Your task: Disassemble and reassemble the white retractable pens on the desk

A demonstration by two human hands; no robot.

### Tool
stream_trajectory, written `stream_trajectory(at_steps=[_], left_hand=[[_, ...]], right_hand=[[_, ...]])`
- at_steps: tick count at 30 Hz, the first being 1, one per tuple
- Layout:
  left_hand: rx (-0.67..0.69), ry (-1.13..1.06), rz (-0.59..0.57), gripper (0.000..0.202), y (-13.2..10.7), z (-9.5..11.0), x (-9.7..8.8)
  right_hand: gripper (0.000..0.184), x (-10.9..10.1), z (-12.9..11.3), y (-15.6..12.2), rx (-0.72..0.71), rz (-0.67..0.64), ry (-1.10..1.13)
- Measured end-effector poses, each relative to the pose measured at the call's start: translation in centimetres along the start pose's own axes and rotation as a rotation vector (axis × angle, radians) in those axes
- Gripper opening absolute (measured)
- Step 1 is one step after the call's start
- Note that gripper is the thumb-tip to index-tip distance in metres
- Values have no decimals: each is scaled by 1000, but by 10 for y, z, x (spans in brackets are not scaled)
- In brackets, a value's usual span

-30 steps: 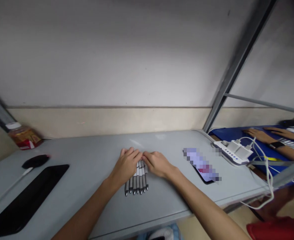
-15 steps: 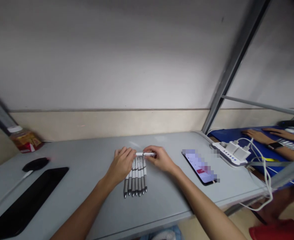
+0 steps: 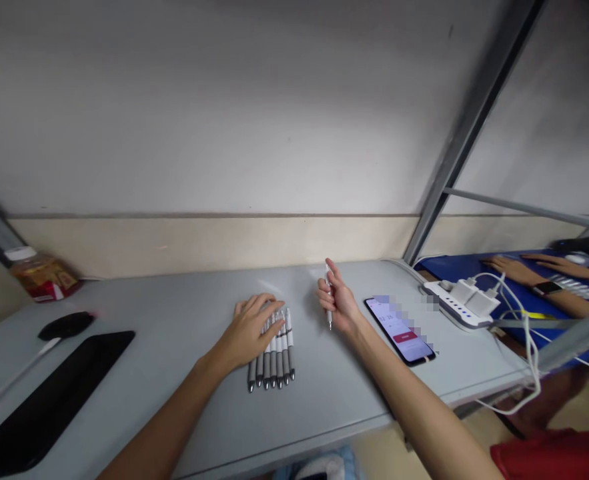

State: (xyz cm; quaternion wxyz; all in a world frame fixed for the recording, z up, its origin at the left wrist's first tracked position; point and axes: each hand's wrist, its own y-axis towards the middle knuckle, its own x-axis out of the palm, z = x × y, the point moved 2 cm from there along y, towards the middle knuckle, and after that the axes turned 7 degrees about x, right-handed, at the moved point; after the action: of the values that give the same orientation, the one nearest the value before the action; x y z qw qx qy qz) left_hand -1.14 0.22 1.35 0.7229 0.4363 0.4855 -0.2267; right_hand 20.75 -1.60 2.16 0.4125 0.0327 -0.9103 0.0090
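Ballpoint-style pens (image 3: 273, 365), seven in a row mid-desk (image 3: 334, 400), make the hub for these clock directions. At ten o'clock is a white-capped bottle (image 3: 47, 277), its red-and-gold label too small to read. At nine lies a round black pad (image 3: 68, 325) with a white cable, and nearer eight a flat black slab (image 3: 57, 400) with rounded corners. The left hand (image 3: 254, 328) lies over the row's upper ends, thumb spread from the fingers. The pens below it show white barrels, grey grips and dark metallic tips towards six o'clock, where a strip of desktop separates them from the front edge. At two, apart from the row, the right hand (image 3: 341, 303) is closed round one white pen (image 3: 329, 316), tip down, index finger pointing up. At three, a partly pixelated phone (image 3: 399, 331) shows what looks like "02 26" above a red button. Beyond it sits a white power strip (image 3: 455, 305) holding two adapters (image 3: 483, 304). Past that, between two and three, a co-worker's hands (image 3: 509, 268) rest on a blue surface (image 3: 451, 268).
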Motion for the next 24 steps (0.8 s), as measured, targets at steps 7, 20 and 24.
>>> stream_trajectory(at_steps=[7, 20, 24], left_hand=[[60, -6, -49, 36, 0, 8, 7], [87, -62, -89, 27, 2, 13, 5], [82, -70, -92, 26, 2, 13, 5]], right_hand=[[30, 1, 2, -1, 30, -27, 11], [26, -1, 4, 1, 25, -38, -73], [24, -1, 3, 0, 38, -38, -80]])
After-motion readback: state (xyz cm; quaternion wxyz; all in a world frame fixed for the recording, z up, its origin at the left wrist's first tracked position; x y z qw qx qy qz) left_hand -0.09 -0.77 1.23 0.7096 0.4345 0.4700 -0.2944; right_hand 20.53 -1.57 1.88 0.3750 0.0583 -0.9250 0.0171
